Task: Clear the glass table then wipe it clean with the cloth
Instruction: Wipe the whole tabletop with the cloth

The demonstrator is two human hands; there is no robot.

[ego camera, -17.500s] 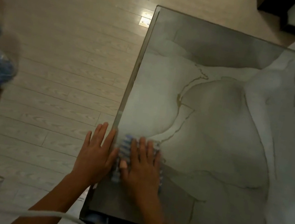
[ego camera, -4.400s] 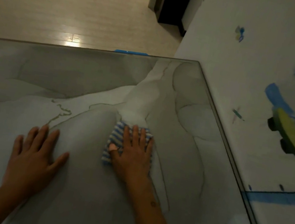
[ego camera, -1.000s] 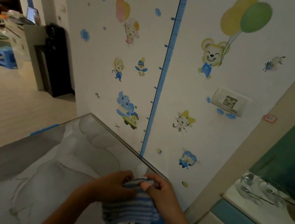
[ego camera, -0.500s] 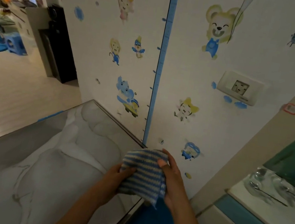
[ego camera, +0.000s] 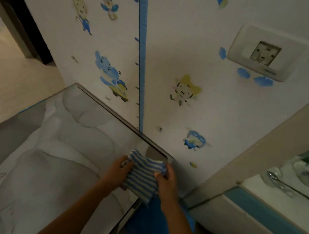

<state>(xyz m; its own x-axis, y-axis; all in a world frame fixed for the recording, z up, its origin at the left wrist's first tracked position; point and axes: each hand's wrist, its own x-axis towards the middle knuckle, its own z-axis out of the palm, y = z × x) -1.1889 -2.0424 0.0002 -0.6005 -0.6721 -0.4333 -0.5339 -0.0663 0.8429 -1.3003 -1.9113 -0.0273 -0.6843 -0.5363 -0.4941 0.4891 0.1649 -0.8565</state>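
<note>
Striped blue-and-white cloth [ego camera: 142,175] is gripped at its sides by the left hand [ego camera: 120,169] and right hand [ego camera: 166,181], lifted above the glass table [ego camera: 57,151] corner; nothing is seen on the tabletop, so clearing is judged done and wiping nearly finished.

cloth [ego camera: 142,176] hides both hands' fingers; table [ego camera: 40,159] cut off below.

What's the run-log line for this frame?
phase: wiping paused | blue-and-white striped cloth: held above marble-patterned glass table corner | left hand, right hand: gripping cloth
</note>
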